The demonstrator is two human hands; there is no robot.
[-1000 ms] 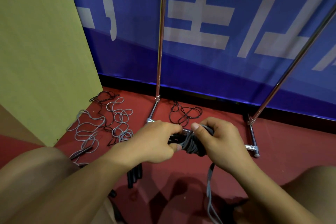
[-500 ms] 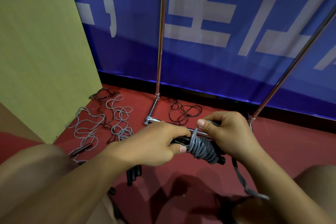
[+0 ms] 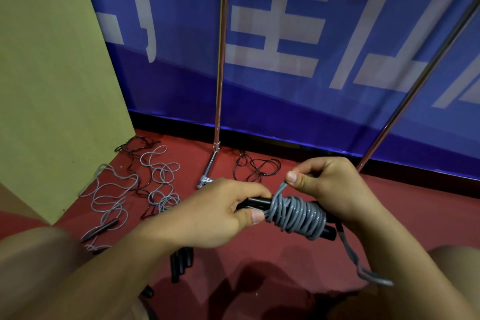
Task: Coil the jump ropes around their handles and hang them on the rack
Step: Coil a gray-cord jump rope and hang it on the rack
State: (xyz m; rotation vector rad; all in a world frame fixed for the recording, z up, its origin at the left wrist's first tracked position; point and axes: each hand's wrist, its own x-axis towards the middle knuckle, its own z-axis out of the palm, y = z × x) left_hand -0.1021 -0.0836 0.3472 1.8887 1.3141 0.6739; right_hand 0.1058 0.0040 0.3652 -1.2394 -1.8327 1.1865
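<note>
My left hand (image 3: 215, 213) grips the black handles (image 3: 255, 202) of a grey jump rope, held level in front of me. Grey cord (image 3: 296, 217) is coiled in many turns round the handles. My right hand (image 3: 327, 187) pinches the cord just above the coil, between thumb and fingers. A loose tail of the cord (image 3: 363, 265) hangs down past my right wrist. The metal rack stands behind, with one upright pole (image 3: 220, 60) at centre and a slanted pole (image 3: 420, 80) at right.
Loose grey ropes (image 3: 114, 197) and black ropes (image 3: 257, 167) lie on the red floor near the rack's foot (image 3: 206, 176). Black handles (image 3: 181, 260) lie under my left forearm. A green panel (image 3: 52, 73) stands left, a blue banner (image 3: 311, 34) behind. My knees frame the bottom corners.
The coil has grown wider along the handles. My right hand has come up over the coil with the cord, and the hanging tail has shortened and swung right.
</note>
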